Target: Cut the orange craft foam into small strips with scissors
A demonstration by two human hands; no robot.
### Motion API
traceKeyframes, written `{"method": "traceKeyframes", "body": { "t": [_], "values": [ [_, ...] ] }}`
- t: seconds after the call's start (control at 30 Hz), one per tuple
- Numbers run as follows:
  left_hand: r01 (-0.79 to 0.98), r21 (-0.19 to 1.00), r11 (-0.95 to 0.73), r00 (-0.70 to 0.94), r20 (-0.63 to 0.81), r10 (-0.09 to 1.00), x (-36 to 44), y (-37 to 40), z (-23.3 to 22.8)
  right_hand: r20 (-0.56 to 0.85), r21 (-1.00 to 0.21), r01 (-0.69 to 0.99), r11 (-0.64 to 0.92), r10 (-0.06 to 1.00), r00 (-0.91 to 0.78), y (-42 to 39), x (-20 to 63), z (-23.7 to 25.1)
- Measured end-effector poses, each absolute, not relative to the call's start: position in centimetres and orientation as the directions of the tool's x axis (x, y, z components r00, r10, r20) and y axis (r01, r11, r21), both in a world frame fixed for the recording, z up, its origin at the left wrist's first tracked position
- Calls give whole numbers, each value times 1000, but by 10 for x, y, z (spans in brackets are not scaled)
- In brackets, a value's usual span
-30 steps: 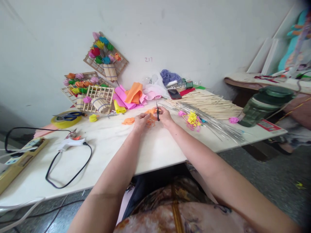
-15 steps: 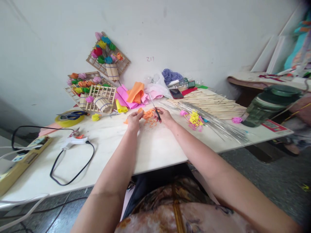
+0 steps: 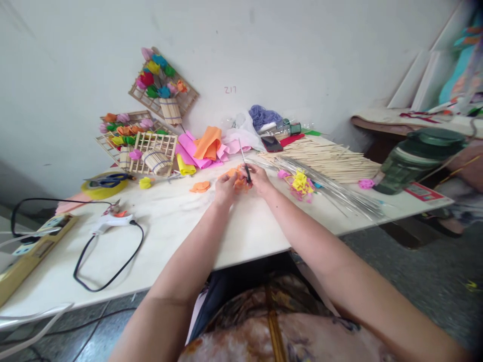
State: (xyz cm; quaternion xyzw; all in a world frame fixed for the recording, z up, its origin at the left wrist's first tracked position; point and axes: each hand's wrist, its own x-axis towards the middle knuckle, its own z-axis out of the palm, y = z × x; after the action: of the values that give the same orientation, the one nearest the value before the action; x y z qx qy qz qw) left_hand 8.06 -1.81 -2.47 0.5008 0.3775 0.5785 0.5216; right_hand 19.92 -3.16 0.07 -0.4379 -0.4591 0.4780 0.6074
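Right hand [image 3: 259, 180], just right of frame centre, closed around scissors [image 3: 245, 166], black handle in the grip, blades pointing up and slightly left. Left hand [image 3: 225, 188] close beside it, fingers pinched on an orange piece [image 3: 239, 182] held between the two hands, touching the scissors. Both hands low over the table [image 3: 241, 226], near its middle.

Just left of the hands, another orange scrap [image 3: 199, 187] flat on the table. Right of the hands, a small heap of yellow and pink cuttings [image 3: 301, 182] lying on a sheaf of thin wires [image 3: 339, 193] that fans toward the right edge. Behind those, a pile of pale sticks [image 3: 324, 157]. Above the hands, folded pink and orange sheets [image 3: 206, 146], a yellow roll [image 3: 185, 166], a phone [image 3: 271, 144] and a purple bundle [image 3: 262, 116] against the wall.

Upper left of the frame: stick frames with coloured flowers [image 3: 162, 85], one leaning on the wall, others [image 3: 136, 138] lower down on the table. Left of those, a yellow tape roll [image 3: 98, 187] with blue scissors across it. Lower left: a white glue gun [image 3: 111, 220] with a black cord [image 3: 105, 266] looping toward the table edge, and a power strip [image 3: 33, 241] at the far left. At the right edge, a dark green jar [image 3: 418, 158].
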Motion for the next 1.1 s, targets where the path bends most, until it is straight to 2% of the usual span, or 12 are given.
{"method": "traceKeyframes", "body": {
  "t": [0.07, 0.17, 0.3, 0.47, 0.6, 0.77, 1.1],
  "values": [
    [-330, 933, -141, 3, 150, 989, 71, -18, -20, 132, -972, -185, 147, 987, 93, -32, 198, -1],
    [-380, 919, -103, -37, 96, 995, 55, -16, -15, 129, -968, -214, 132, 991, 28, -34, 195, -1],
    [-416, 906, -79, -61, 58, 996, 45, -15, -12, 119, -970, -224, 98, 990, -80, -41, 191, 0],
    [-388, 915, -106, -59, 90, 994, 42, -14, -10, 86, -982, -183, 52, 979, -185, -49, 186, 3],
    [-449, 881, -145, -105, 109, 988, 40, -13, -11, 23, -991, -137, -3, 983, -184, -56, 182, 6],
    [-590, 798, -123, -154, 38, 987, 41, -14, -9, -25, -997, -74, -38, 985, -173, -59, 180, 7],
    [-680, 733, -11, -122, -98, 988, 44, -15, -3, -34, -997, -67, -48, 980, -195, -55, 179, 4]
  ]
}}
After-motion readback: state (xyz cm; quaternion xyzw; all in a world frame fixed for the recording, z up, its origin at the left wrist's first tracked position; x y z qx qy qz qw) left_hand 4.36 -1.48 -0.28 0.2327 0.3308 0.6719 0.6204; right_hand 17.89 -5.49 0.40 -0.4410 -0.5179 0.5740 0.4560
